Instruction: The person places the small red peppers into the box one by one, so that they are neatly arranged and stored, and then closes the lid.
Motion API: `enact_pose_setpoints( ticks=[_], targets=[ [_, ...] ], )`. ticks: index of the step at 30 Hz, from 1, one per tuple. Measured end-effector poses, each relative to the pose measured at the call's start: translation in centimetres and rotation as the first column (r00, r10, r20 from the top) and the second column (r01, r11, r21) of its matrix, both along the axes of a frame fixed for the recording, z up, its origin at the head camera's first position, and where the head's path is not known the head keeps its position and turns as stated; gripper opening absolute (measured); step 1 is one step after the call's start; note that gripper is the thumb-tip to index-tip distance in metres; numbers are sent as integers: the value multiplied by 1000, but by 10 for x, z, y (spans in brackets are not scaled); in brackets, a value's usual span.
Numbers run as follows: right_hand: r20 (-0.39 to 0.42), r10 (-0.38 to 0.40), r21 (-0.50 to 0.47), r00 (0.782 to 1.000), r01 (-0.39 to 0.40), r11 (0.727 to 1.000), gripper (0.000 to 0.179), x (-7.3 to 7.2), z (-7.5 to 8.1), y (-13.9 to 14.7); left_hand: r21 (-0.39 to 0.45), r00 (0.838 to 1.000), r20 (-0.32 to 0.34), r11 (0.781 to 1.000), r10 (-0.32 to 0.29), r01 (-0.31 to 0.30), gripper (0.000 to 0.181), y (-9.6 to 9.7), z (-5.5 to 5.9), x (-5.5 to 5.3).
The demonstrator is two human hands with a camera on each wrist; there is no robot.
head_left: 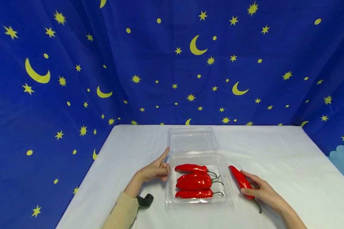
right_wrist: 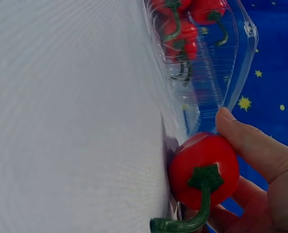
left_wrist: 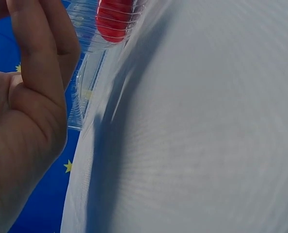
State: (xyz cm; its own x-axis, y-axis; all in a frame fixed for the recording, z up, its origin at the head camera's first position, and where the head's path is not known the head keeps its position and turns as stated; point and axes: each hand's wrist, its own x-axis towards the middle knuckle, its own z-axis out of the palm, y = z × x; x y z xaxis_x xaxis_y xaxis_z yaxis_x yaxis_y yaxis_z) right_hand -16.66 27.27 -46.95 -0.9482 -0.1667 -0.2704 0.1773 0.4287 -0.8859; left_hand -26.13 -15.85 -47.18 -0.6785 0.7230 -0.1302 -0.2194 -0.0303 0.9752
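Observation:
My right hand (head_left: 265,192) grips a long red chili pepper (head_left: 242,181) just right of the clear plastic clamshell box (head_left: 172,201). In the right wrist view, thumb and fingers lie on either side of this chili pepper (right_wrist: 197,158), its green stem toward the camera. Several red chili peppers (head_left: 193,182) lie side by side in the box, stems to the right. At the box's left wall is my left hand (head_left: 154,170), one finger stretched forward and the others bent loosely. Its fingertips are cut off in the left wrist view, where the hand (left_wrist: 37,82) appears beside the box.
The box's clear lid (head_left: 192,141) is folded back, lying toward the rear of the white-covered table (head_left: 275,152). A black object (head_left: 145,200) sits by the left sleeve. Behind the table hangs a blue curtain (head_left: 160,63) with yellow stars and moons.

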Motion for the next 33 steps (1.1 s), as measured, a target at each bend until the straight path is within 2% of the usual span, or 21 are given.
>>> enact_pose_setpoints(
  ticks=[6,11,16,23,28,33],
  targets=[
    [-41,14,71,999,-11,997,76,-3,-1,-4,-7,1000,10,1000,-5,5,100,-3,-1,-1],
    [-73,14,94,997,-7,996,75,-5,-1,-6,3,1000,0,1000,-4,4,99,-4,-2,-2],
    [-60,-18,105,998,25,994,75,-2,-1,-4,0,1000,-3,1000,-13,13,99,-4,-1,2],
    [-64,-88,-37,994,86,996,73,-7,14,3,-7,1000,-9,1000,-10,10,99,-2,2,-3],
    [-102,-136,-49,986,131,990,73,-13,28,7,-10,1000,-13,1000,-7,7,100,-2,3,-6],
    [-144,-152,-79,978,141,987,72,-15,44,8,-17,1000,-3,1000,-16,15,100,-3,1,-6]
  ],
)
